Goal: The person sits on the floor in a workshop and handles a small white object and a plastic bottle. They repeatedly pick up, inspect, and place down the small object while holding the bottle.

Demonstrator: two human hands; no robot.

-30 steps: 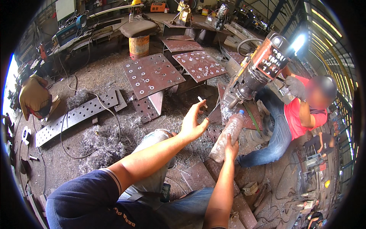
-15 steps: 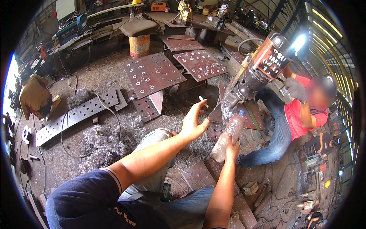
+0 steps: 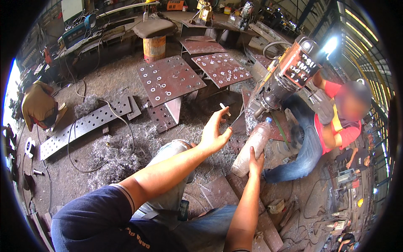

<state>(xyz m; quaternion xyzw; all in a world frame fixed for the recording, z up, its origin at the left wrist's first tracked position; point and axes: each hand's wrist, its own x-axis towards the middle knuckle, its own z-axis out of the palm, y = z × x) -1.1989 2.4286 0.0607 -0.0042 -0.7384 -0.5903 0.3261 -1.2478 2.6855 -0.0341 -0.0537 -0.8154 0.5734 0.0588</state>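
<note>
Workshop floor (image 3: 113, 75) strewn with metal shavings (image 3: 115, 161) surrounds you. Of your two hands, the left (image 3: 214, 135), near the dial's centre, holds its thumb wide, a slim white stick (image 3: 225, 109) between its fingers. Toward 4 o'clock, your right hand (image 3: 255, 163) wraps the lower half of a plastic bottle (image 3: 255, 138), tilted, blue cap uppermost, near the tip of the drilling machine (image 3: 285, 80) at 2. Steel plates (image 3: 172, 80) at 11 and 12 already carry holes, many ringed white; how much drilling remains under the machine can't be told. Mind the plate edges beyond your left fingertips and the co-worker's jeans leg (image 3: 300, 157) right of the bottle; floor toward 10 looks roomier, though a cable (image 3: 126, 125) trails nearby.
</note>
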